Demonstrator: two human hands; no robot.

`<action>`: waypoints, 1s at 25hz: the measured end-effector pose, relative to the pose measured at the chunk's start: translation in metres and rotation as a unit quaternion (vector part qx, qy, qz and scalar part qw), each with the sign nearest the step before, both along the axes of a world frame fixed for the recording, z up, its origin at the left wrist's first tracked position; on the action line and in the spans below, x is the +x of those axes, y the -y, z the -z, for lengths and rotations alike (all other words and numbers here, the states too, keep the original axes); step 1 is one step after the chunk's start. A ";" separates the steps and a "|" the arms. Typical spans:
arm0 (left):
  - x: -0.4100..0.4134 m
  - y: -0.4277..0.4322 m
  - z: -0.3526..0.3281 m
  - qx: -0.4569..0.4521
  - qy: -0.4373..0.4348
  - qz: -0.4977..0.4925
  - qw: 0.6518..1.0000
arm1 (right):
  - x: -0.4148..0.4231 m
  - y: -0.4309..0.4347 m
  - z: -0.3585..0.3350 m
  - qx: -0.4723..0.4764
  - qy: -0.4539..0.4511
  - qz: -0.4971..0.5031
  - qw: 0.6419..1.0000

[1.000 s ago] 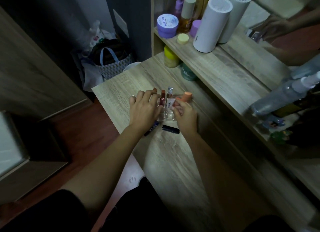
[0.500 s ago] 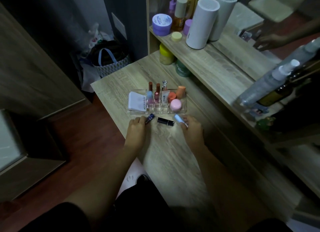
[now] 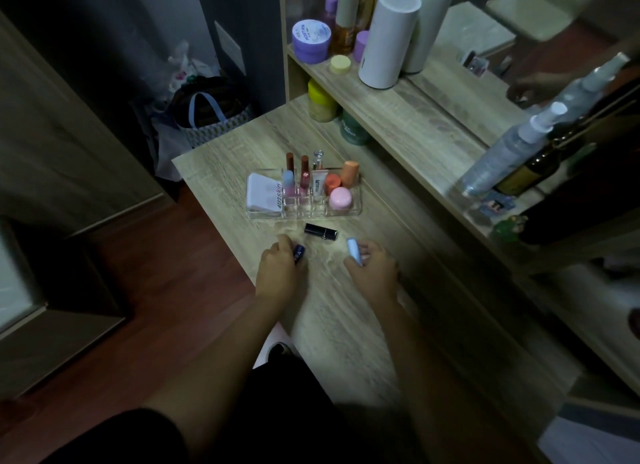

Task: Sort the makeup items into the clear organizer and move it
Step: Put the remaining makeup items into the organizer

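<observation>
The clear organizer (image 3: 265, 215) stands on the wooden desk (image 3: 346, 318), holding a white compact (image 3: 264, 195), several upright lipsticks and tubes, a pink jar (image 3: 339, 198) and orange caps. In front of it a black lipstick (image 3: 320, 232) lies loose on the desk. My left hand (image 3: 280, 273) is closed around a dark blue lip balm stick (image 3: 299, 252). My right hand (image 3: 372, 271) grips a pale blue stick (image 3: 354, 250). Both hands hover just short of the organizer.
A raised shelf (image 3: 408, 117) runs along the right with a white cylinder (image 3: 388, 37), a purple jar (image 3: 310, 41), bottles and a spray bottle (image 3: 512, 148). A yellow jar (image 3: 322, 101) sits under the shelf. A bag (image 3: 211, 117) lies on the floor beyond the desk's far edge.
Both hands drew back from the organizer toward me. The left hand picked up the dark blue stick from the desk, and the right hand holds the pale blue stick.
</observation>
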State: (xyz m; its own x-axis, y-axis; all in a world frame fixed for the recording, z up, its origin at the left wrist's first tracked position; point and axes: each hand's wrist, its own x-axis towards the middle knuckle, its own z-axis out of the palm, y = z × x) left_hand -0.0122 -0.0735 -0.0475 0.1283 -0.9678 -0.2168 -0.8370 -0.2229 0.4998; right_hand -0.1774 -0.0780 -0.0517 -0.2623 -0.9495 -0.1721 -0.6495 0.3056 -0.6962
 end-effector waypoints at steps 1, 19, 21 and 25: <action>-0.002 0.005 -0.001 0.020 0.001 -0.002 1.000 | 0.004 0.001 -0.002 -0.010 0.036 0.019 0.999; 0.021 0.073 -0.023 -0.164 -0.189 -0.120 0.961 | 0.075 0.078 0.002 -0.092 0.202 -0.033 0.975; 0.023 0.075 -0.018 -0.156 -0.186 -0.109 0.964 | 0.077 0.080 0.007 -0.085 0.196 -0.035 0.976; 0.024 0.077 -0.011 -0.125 -0.160 -0.084 0.976 | 0.078 0.083 0.013 -0.073 0.164 -0.044 0.983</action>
State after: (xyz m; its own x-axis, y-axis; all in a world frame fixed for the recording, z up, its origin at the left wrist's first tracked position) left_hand 0.0115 -0.1509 -0.0370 0.2538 -0.9667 -0.0326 -0.5906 -0.1816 0.7862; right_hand -0.0994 -0.1614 -0.0643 -0.1313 -0.9868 -0.0945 -0.4017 0.1401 -0.9050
